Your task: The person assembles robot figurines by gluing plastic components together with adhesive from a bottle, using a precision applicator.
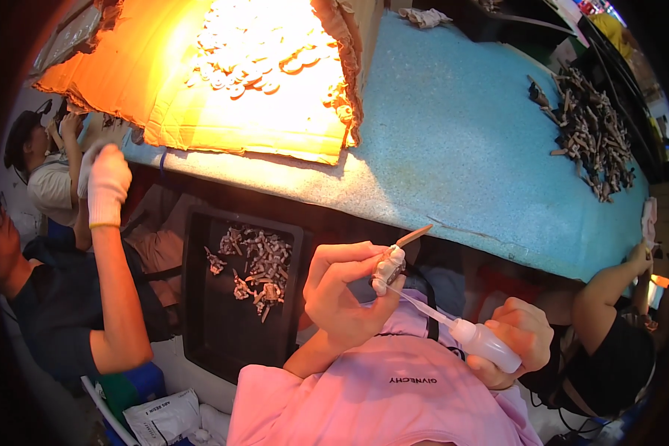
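Observation:
Between the thumb and fingers of my left hand (353, 293) is a small pale figure part (388, 265) with a long tan blade-like piece (413, 236) sticking up from it. My right hand (519, 338) is wrapped round a translucent white squeeze bottle (485, 346). The bottle's thin nozzle (416, 302) points up and left, its tip at or very near the underside of the part; whether they touch I cannot tell. Both hands are in front of my pink shirt, just below the table edge.
A black tray (201, 320) holding several small figure parts lies left. On the blue-covered table (453, 126) stands a brightly lit cardboard box (245, 145) with small pieces inside. Dark and tan parts (591, 134) are heaped far right. People work on both sides, one wearing a white glove (108, 186).

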Action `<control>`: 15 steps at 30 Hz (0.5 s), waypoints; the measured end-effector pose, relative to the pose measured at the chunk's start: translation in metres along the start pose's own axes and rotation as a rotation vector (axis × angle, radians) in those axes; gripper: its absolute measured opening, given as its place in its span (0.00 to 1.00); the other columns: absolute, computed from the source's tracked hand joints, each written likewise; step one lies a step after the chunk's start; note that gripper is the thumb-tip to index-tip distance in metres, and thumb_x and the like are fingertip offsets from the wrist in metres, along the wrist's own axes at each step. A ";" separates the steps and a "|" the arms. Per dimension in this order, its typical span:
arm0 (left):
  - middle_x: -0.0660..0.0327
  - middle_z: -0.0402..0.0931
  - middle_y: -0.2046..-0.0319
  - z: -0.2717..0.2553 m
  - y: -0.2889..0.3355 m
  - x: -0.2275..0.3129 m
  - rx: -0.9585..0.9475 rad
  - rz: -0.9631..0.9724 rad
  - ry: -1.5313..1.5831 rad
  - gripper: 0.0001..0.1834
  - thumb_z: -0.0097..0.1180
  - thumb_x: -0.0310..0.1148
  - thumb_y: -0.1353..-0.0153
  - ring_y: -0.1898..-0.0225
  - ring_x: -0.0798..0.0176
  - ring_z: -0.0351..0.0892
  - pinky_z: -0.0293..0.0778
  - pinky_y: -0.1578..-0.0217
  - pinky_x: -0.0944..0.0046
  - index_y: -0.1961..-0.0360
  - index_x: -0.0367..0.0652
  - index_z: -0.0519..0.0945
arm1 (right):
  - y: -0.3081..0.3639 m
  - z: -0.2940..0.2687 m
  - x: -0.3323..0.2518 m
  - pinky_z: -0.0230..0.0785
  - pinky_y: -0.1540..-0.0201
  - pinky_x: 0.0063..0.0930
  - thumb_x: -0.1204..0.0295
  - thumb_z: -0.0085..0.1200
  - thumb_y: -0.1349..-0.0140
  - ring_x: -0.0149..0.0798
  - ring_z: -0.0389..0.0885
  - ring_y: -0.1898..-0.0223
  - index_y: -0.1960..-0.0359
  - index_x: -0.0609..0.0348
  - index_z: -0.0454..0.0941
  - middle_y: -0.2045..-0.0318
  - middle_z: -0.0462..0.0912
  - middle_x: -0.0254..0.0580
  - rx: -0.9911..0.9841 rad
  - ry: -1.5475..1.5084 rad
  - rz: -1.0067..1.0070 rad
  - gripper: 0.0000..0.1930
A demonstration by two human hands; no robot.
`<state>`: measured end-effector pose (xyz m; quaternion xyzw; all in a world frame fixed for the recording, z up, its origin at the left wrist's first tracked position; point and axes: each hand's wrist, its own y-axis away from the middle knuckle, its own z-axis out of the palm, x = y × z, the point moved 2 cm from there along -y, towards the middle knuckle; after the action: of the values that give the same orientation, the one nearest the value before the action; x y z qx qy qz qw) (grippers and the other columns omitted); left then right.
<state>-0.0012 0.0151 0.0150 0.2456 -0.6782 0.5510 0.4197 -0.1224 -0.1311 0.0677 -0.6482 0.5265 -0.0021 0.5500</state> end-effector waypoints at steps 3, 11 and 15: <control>0.53 0.69 0.63 0.000 -0.001 0.001 -0.009 0.001 -0.011 0.20 0.62 0.14 0.66 0.66 0.61 0.78 0.77 0.66 0.67 0.66 0.36 0.74 | 0.000 -0.001 0.000 0.48 0.90 0.23 0.56 0.61 0.55 0.32 0.58 0.93 0.76 0.65 0.70 0.91 0.65 0.36 0.001 0.017 0.012 0.22; 0.53 0.70 0.65 0.000 0.002 0.002 -0.006 -0.112 0.079 0.18 0.63 0.14 0.64 0.67 0.61 0.78 0.76 0.67 0.67 0.69 0.37 0.73 | 0.004 0.001 0.000 0.49 0.91 0.22 0.58 0.64 0.58 0.32 0.60 0.93 0.77 0.65 0.72 0.90 0.67 0.36 0.142 0.010 0.046 0.21; 0.53 0.70 0.66 -0.002 0.003 0.001 -0.028 -0.141 0.101 0.19 0.63 0.15 0.64 0.67 0.60 0.78 0.76 0.67 0.66 0.69 0.37 0.73 | 0.004 0.002 0.001 0.48 0.90 0.23 0.54 0.60 0.54 0.31 0.58 0.93 0.77 0.63 0.70 0.91 0.66 0.35 0.064 0.039 0.071 0.22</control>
<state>-0.0035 0.0176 0.0139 0.2586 -0.6449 0.5222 0.4946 -0.1238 -0.1298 0.0634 -0.6110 0.5596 -0.0121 0.5598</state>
